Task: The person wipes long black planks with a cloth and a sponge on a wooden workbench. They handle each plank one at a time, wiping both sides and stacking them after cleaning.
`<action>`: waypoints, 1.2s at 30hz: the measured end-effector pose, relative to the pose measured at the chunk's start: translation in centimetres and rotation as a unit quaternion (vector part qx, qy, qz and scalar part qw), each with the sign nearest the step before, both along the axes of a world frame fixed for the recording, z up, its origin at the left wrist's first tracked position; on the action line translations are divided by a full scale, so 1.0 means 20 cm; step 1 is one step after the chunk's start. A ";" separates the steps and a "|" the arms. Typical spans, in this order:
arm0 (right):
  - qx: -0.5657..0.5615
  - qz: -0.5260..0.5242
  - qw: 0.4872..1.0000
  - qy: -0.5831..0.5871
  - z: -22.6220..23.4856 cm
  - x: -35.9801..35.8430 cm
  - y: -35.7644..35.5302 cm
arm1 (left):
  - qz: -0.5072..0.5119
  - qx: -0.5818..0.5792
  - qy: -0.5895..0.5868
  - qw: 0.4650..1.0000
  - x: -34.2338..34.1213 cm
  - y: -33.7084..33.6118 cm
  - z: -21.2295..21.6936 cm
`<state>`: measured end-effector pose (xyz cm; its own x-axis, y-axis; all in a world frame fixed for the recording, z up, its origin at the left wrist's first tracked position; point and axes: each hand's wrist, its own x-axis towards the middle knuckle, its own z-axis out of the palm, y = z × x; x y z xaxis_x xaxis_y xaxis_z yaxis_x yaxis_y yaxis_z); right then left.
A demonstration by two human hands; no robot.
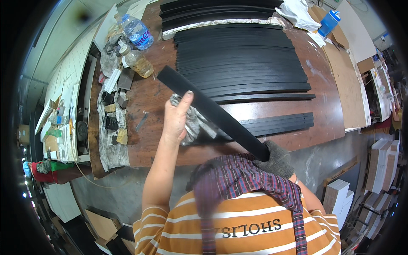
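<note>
A long flat black strip (221, 121) is held slantwise over the near part of the table, its far end up to the left. My bare left hand (176, 117) is closed on it near that end, thumb along the edge. A stained grey-white rag (195, 125) is bunched in the same hand, under the strip. My right hand (276, 159), in a dark grey knit glove, grips the strip's near end close to my body. Beneath it, a few similar strips (280, 124) lie on the table. Beyond is a wide row of black strips (242, 59) side by side.
The brown table (148, 146) has a further stack of black strips (221, 10) at its far side. At the left stand a water bottle (138, 34) and a bottle of yellowish liquid (138, 63), beside small blocks on a stained cloth (112, 151). A blue bottle (329, 23) is far right.
</note>
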<state>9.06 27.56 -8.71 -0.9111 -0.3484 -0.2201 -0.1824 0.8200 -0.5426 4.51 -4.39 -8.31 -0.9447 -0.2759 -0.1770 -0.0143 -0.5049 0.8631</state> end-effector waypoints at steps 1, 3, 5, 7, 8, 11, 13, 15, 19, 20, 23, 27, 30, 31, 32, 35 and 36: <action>-0.013 -0.002 1.000 0.001 0.00 -0.01 -0.04 | -0.008 -0.028 -0.009 1.000 0.01 0.01 -0.01; -0.036 0.003 0.999 0.009 -0.01 -0.03 -0.12 | -0.070 -0.066 0.001 0.995 0.03 0.00 -0.02; -0.048 -0.005 0.999 -0.003 0.00 -0.03 -0.15 | 0.037 -0.108 -0.035 0.993 0.04 -0.08 0.00; -0.047 -0.008 0.999 -0.005 0.01 -0.03 -0.17 | 0.116 -0.108 -0.020 0.987 0.06 -0.18 0.07; -0.043 -0.009 0.999 0.000 0.01 -0.03 -0.17 | 0.175 -0.082 -0.030 0.981 0.08 -0.23 0.12; -0.030 0.001 1.000 0.001 0.00 -0.04 -0.19 | 0.209 -0.135 0.049 0.967 0.11 -0.17 0.23; -0.032 0.015 0.999 -0.011 -0.01 -0.05 -0.20 | 0.074 -0.319 0.118 0.937 0.13 0.04 0.24; -0.047 0.022 0.999 -0.011 -0.02 -0.05 -0.21 | -0.096 -0.516 0.178 0.832 0.14 0.29 0.20; -0.038 0.027 0.999 -0.006 0.00 -0.04 -0.19 | -0.210 -0.728 0.251 0.603 0.12 0.31 0.01; -0.025 0.027 0.999 0.004 0.00 -0.04 -0.18 | -0.203 -0.764 0.232 0.567 0.10 0.19 -0.04; 0.009 0.030 0.999 -0.022 0.03 -0.03 -0.16 | -0.124 -0.803 0.209 0.544 0.02 -0.27 -0.17; 0.022 0.055 0.997 -0.041 0.02 -0.05 -0.15 | 0.069 -0.776 0.083 0.621 -0.04 -0.73 -0.10; -0.035 0.035 0.998 -0.047 0.00 -0.09 -0.17 | 0.246 -0.621 -0.082 0.739 -0.01 -0.62 0.11; -0.059 0.027 0.996 -0.057 -0.02 -0.10 -0.18 | 0.285 -0.585 -0.009 0.760 0.01 -0.50 0.17; -0.082 0.020 0.994 -0.067 -0.03 -0.11 -0.18 | 0.243 -0.525 -0.010 0.816 0.04 -0.34 0.22; -0.058 0.030 0.997 -0.041 -0.09 -0.13 -0.22 | -0.003 -0.597 0.080 0.798 0.14 0.17 0.23; -0.081 0.051 0.995 0.002 -0.10 -0.14 -0.24 | -0.040 -0.609 0.265 0.747 0.14 0.31 0.18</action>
